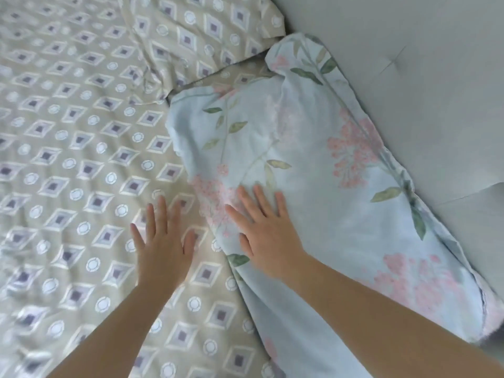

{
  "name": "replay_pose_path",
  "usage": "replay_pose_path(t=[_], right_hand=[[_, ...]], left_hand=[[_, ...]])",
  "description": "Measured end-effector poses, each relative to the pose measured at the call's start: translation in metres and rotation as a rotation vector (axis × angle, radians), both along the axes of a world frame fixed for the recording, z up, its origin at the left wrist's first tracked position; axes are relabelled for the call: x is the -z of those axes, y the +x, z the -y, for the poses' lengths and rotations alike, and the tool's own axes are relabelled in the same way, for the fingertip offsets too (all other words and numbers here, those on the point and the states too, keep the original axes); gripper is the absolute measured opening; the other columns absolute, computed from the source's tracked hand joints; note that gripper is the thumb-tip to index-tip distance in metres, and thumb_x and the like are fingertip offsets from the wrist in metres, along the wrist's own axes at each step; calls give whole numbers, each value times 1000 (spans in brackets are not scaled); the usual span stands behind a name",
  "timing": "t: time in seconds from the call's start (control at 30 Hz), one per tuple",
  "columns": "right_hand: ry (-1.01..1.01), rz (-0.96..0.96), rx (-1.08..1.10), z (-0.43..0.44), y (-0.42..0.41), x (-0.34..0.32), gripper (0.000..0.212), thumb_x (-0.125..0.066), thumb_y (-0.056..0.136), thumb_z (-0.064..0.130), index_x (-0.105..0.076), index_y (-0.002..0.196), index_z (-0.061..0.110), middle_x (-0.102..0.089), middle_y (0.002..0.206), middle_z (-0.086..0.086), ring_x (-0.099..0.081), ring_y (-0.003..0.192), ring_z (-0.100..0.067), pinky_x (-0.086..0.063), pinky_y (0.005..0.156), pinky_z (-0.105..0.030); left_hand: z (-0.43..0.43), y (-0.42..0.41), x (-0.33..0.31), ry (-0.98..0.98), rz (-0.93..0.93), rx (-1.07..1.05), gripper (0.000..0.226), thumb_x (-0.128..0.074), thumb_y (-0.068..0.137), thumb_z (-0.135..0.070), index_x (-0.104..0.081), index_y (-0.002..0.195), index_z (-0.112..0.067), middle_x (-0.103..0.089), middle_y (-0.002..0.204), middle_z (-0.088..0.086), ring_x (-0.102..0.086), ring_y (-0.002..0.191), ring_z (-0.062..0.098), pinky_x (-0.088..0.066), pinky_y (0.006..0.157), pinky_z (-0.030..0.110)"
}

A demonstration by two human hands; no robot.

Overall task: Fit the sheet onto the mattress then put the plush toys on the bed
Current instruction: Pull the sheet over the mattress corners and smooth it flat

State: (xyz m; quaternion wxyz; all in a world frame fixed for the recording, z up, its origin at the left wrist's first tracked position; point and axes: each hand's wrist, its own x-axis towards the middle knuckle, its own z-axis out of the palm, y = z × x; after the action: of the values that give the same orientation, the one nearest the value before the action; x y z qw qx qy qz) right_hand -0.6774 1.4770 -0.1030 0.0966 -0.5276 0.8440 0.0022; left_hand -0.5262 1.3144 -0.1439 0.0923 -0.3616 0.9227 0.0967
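Observation:
A beige sheet with a diamond and circle pattern covers the mattress across the left and middle of the view, lightly wrinkled. A pale blue floral pillow lies along the right side of the bed against the headboard. My left hand rests flat on the beige sheet with fingers spread. My right hand lies flat on the near end of the floral pillow, fingers apart. Neither hand holds anything. No plush toys are in view.
A second pillow in the same beige pattern lies at the top, next to the floral one. A grey padded headboard runs down the right side, with a tufted crease in it.

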Motion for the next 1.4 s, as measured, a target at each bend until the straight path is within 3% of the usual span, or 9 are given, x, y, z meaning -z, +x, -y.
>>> replay_pose_path(t=[0.13, 0.27, 0.43, 0.6, 0.77, 0.93, 1.13, 1.27, 1.4], right_hand=[[107, 32, -167, -16, 59, 8, 62, -67, 77, 33, -51, 137, 27, -36, 154, -9, -28, 144, -38, -22, 109, -68], [242, 77, -293, -52, 118, 13, 64, -72, 72, 37, -53, 132, 29, -40, 151, -10, -38, 138, -39, -32, 104, -67], [422, 105, -324, -73, 161, 1, 77, -85, 52, 39, -59, 125, 36, -43, 148, -17, -47, 130, -41, -42, 91, -68], [413, 87, -407, -48, 204, -10, 78, -70, 79, 30, -30, 146, 41, 2, 162, -9, -14, 146, -42, -25, 104, -70], [501, 208, -516, -31, 257, -6, 66, -49, 95, 23, -16, 149, 44, 22, 161, -3, 14, 148, -36, -14, 114, -58], [496, 200, -546, 6, 287, -24, 58, -41, 100, 23, -19, 150, 41, 18, 161, 2, 7, 150, -24, -14, 118, -49], [501, 171, -580, 64, 344, -38, 68, -44, 101, 25, -2, 153, 39, 14, 163, 1, 5, 151, -25, -15, 119, -50], [508, 158, -600, 109, 401, -36, 85, -55, 96, 24, 8, 152, 42, 20, 161, 2, 13, 149, -28, -19, 116, -53], [500, 197, -574, 160, 463, -22, 101, -61, 90, 18, 16, 147, 48, 33, 156, 4, 19, 147, -33, -19, 112, -62]], left_hand=[[-30, 84, -1, 2, 79, -53, 73, -23, 92, -50, -17, 153, -12, -16, 160, 13, -18, 146, 34, -27, 109, 63], [-67, 169, -7, 57, 203, -31, 73, -9, 95, -58, -24, 152, -15, -20, 160, 8, -23, 145, 32, -37, 104, 57], [-95, 246, -17, 131, 266, -100, 74, -29, 86, -60, -33, 149, -19, -30, 155, 9, -42, 134, 39, -46, 95, 59], [-85, 288, -37, 233, 275, -398, 80, -39, 92, -60, -1, 154, -25, 3, 162, 4, -14, 147, 30, -34, 108, 52], [-82, 335, -43, 408, 145, -901, 63, -53, 91, -47, -31, 140, -14, -53, 129, 7, -58, 113, 26, -50, 91, 40], [-68, 378, -54, 685, 129, -720, 49, -53, 87, -25, -48, 134, -41, -68, 101, 2, -65, 90, 21, -54, 81, 32], [-39, 442, -54, 462, 201, -775, 52, -58, 86, -11, -42, 134, -25, -49, 128, 1, -51, 118, 22, -46, 92, 34], [-7, 502, -52, 312, 218, -644, 93, -72, 81, -36, -11, 150, -29, 3, 160, 5, -8, 146, 34, -33, 108, 52], [35, 564, -40, 329, 262, -522, 125, -75, 71, -54, 22, 148, -38, 40, 151, 1, 29, 142, 35, -13, 108, 71]])
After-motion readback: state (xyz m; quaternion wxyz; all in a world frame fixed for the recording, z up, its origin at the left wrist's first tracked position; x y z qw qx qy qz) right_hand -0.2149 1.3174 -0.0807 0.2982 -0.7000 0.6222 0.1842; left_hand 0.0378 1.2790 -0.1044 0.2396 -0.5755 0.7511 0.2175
